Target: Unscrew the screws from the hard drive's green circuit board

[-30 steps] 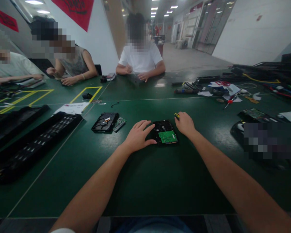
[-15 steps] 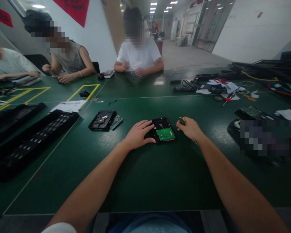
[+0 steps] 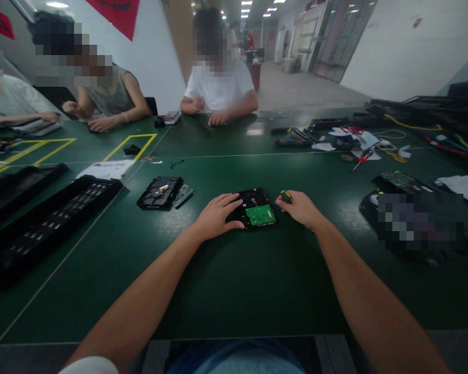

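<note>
A black hard drive point(image 3: 253, 200) lies on the green table in front of me, its green circuit board point(image 3: 260, 215) facing up. My left hand point(image 3: 217, 215) rests on the drive's left side, fingers stretched out over the edge and thumb by the near left corner. Just right of the drive, apart from it, my right hand point(image 3: 301, 208) is closed round a screwdriver point(image 3: 286, 196) with a black and yellow handle. Most of its shaft is hidden by the hand; a bit of metal shows under the wrist.
Left of the drive lie another hard drive point(image 3: 159, 192) and a loose circuit board point(image 3: 184, 196). Long black trays point(image 3: 54, 228) occupy the left side. A partly blurred black device point(image 3: 374, 208), cables and a red screwdriver point(image 3: 361, 160) are at right. Several people sit across the table.
The whole view has shifted slightly, so things appear a little further left. My left hand stays on the drive; my right hand still holds the screwdriver beside it.
</note>
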Demonstrator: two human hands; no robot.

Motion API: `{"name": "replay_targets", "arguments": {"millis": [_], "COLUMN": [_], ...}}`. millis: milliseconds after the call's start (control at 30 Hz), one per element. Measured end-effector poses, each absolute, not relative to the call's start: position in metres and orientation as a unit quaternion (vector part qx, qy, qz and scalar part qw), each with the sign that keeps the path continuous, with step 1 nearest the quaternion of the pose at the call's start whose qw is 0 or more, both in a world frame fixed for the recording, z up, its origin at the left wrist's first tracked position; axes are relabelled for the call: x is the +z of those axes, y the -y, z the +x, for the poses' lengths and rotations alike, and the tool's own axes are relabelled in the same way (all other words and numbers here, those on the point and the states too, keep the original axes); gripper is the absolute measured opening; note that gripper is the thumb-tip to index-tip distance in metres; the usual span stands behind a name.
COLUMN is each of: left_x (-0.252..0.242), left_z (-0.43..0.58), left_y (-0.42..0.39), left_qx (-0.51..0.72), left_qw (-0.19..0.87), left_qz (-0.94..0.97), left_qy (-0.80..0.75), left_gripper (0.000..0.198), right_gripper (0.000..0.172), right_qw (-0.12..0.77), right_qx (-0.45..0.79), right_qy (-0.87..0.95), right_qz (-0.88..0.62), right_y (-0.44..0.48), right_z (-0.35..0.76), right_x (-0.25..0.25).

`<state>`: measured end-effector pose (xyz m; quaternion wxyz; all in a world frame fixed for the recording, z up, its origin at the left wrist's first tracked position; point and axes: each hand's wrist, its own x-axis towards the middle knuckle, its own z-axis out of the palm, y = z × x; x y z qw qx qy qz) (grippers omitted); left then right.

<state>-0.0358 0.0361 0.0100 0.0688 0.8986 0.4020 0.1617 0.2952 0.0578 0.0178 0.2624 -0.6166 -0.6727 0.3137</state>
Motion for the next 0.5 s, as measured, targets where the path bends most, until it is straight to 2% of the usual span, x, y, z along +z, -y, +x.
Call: {"name": "replay_targets", "arguments": {"millis": [500], "left_x": [0.0176], "left_z": [-0.033], "left_y": [-0.0283], "left_qx": [0.142], "left_qw": [0.092], "left_qz": [0.893], "left_qy": [-0.416], "left_gripper": [0.08], "right_gripper": [0.017], "right_qw": [0.27], "right_qx": [0.389], "right_qy": [0.63], "right_qz": [-0.616], "right_y": [-0.0562], "right_z": [0.2879], "right_x": [0.0159]}}
